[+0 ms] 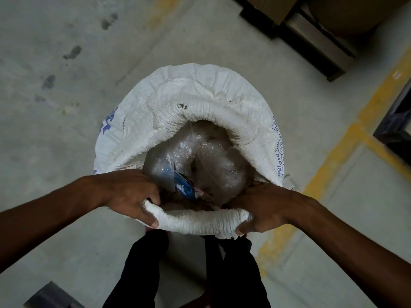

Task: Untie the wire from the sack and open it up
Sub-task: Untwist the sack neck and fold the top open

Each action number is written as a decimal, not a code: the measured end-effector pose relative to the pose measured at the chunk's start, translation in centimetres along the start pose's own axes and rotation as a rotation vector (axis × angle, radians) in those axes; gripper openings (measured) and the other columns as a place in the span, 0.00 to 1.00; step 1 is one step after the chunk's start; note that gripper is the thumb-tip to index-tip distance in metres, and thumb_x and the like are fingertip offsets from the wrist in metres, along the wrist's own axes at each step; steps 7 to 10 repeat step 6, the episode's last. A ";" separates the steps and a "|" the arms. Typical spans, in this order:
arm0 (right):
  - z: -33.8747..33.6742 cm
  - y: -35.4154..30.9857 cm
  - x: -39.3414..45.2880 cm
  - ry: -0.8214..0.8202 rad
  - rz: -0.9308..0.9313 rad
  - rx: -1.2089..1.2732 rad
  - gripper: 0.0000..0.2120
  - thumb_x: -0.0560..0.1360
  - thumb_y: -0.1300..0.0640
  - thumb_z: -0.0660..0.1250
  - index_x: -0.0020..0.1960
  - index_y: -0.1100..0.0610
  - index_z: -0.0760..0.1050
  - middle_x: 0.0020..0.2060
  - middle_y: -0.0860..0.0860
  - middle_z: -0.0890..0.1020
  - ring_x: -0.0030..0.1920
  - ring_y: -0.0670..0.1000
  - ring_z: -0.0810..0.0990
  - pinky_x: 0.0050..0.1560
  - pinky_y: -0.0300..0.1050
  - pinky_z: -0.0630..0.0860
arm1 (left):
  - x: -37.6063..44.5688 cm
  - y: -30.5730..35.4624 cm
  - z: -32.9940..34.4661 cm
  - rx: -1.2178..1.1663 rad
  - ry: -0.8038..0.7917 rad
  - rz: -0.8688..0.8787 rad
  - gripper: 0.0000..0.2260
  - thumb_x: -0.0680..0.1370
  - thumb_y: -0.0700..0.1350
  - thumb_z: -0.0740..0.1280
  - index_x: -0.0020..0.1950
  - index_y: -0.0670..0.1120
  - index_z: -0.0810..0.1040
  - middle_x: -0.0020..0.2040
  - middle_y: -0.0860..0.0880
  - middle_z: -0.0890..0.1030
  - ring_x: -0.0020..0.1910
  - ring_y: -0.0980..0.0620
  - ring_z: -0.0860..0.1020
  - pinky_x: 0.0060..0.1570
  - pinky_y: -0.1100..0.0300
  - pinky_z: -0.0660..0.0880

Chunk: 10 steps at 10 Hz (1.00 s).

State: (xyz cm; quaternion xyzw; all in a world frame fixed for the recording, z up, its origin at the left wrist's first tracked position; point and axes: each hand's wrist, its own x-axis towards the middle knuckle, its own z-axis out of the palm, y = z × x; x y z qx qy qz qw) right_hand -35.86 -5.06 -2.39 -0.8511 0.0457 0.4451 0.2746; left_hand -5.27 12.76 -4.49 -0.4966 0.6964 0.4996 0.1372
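**Sack mouth wide open, rim gripped on the near side**

Sack [178,103] is seen from straight above, standing upright on a grey concrete floor [55,130], with its mouth spread into a big oval. The white woven fabric is rolled outward into a thick cuff all the way round, and some blue printing can be made out on the outer sides of the sack. A small frayed hole is visible in the cuff on the far side.

The near part of the rolled rim is grasped at both ends. The left hand [131,194] is clenched around the cuff at the sack's near-left edge, thumb on the outside, fingers tucked inside the opening. The right hand [262,207] is clamped on the near-right edge the same way, thumb pressed under the roll.

Inside the sack, clear bubble wrap [211,156] is bunched up, and a blue and white packet [184,187] is wedged in next to the left hand.

No wire can be made out anywhere around the sack's mouth.

Dark trouser legs [233,274] are seen just behind the sack's near rim. A yellow painted line [347,141] runs along the floor off to the sack's right, and dark pallet-like shapes [311,34] are seen beyond the sack, to its far right.
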 end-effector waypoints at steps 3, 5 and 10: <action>1.4 0.0 1.4 0.718 -0.033 -0.077 0.21 0.78 0.38 0.66 0.63 0.49 0.79 0.41 0.49 0.84 0.45 0.55 0.81 0.54 0.51 0.70 | 0.7 0.7 0.4 0.138 0.575 0.061 0.22 0.79 0.74 0.59 0.57 0.62 0.83 0.52 0.61 0.85 0.48 0.57 0.83 0.46 0.65 0.73; 0.5 -1.4 0.6 0.868 -0.043 0.083 0.26 0.81 0.39 0.64 0.72 0.53 0.76 0.56 0.51 0.82 0.51 0.55 0.82 0.48 0.51 0.79 | 0.3 2.6 0.5 0.088 0.775 0.029 0.24 0.82 0.66 0.59 0.72 0.57 0.76 0.54 0.54 0.84 0.50 0.49 0.84 0.43 0.50 0.81; -0.7 -2.4 0.2 0.959 0.037 0.181 0.27 0.80 0.41 0.68 0.74 0.52 0.73 0.64 0.50 0.80 0.57 0.52 0.81 0.49 0.47 0.81 | -0.2 3.3 0.2 0.103 0.808 0.014 0.27 0.83 0.63 0.59 0.78 0.52 0.71 0.63 0.48 0.82 0.59 0.44 0.82 0.53 0.45 0.80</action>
